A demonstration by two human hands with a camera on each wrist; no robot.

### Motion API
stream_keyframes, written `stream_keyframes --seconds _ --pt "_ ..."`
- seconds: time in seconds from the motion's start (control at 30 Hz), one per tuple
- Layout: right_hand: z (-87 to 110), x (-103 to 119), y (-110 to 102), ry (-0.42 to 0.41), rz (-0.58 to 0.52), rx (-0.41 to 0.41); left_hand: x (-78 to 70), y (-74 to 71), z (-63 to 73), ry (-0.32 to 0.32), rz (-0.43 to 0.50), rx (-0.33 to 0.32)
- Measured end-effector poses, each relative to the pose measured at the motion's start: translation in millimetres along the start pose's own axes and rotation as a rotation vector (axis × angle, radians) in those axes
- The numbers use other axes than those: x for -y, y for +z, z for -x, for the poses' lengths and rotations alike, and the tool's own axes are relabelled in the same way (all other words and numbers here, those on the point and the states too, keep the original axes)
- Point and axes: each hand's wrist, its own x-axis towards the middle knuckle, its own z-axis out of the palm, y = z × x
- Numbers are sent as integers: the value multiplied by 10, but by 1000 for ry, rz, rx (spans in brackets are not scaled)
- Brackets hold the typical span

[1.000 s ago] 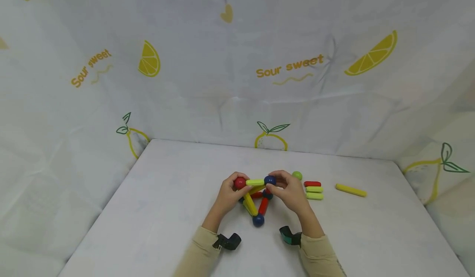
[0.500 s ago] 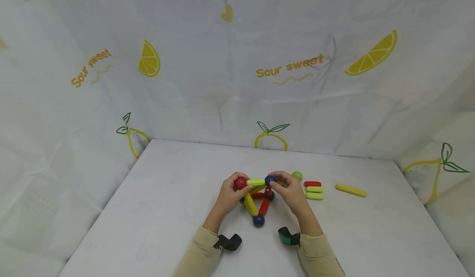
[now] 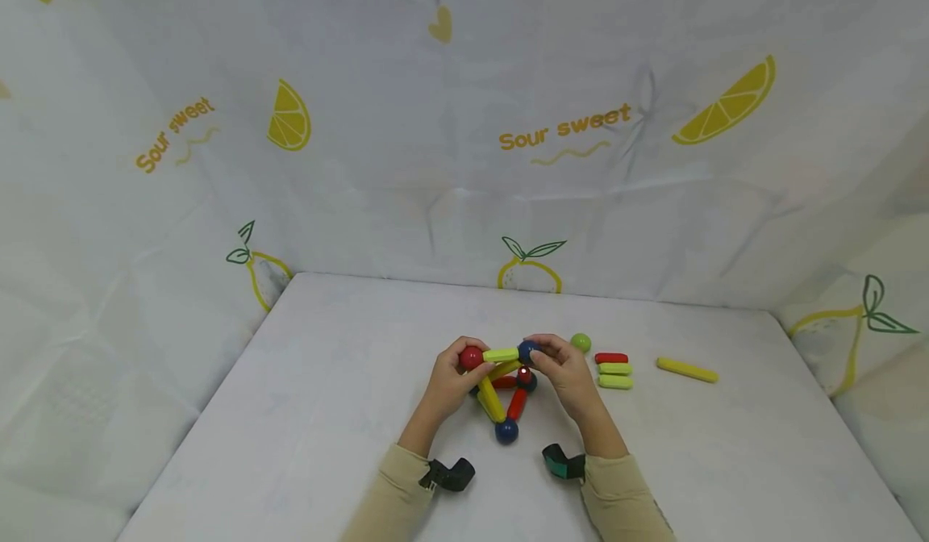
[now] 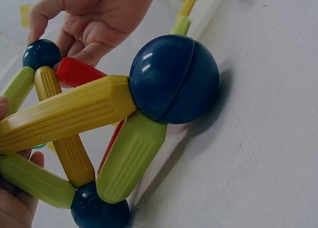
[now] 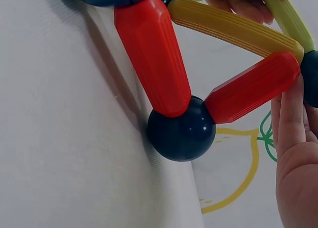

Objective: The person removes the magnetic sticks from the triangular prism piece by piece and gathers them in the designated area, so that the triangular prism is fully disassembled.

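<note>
Stick bridges red ball, pinched in my left hand, and blue ball, pinched in my right hand; probably to steady the frame below them.

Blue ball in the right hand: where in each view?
Head: blue ball, lower half, right of centre.
Left wrist: blue ball, upper left.
Right wrist: blue ball, right edge, cut off.
Shared landmark: the light-green rod meeting that ball.
</note>
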Motion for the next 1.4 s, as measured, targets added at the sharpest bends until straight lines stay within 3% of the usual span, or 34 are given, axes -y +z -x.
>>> stream_keyframes --seconds 0.6,0.97,1.2,1.27,1.4 --pt "9 -60 -9 -34 -37 -24 53 68 -13 -12 -30 -12" --pt "-5 -73 -17 -47 -51 -42 -15 94 -17 1 -68 -25" --pt "7 -76 -179 -15 -122 -214 -12 49 -2 22 -61 -47" --pt "-4 -99 -209 23 -53 -234 -10 35 1 22 -54 -44" --pt "-20 -142 -185 80 175 -175 11 19 -1 16 -47 -33"
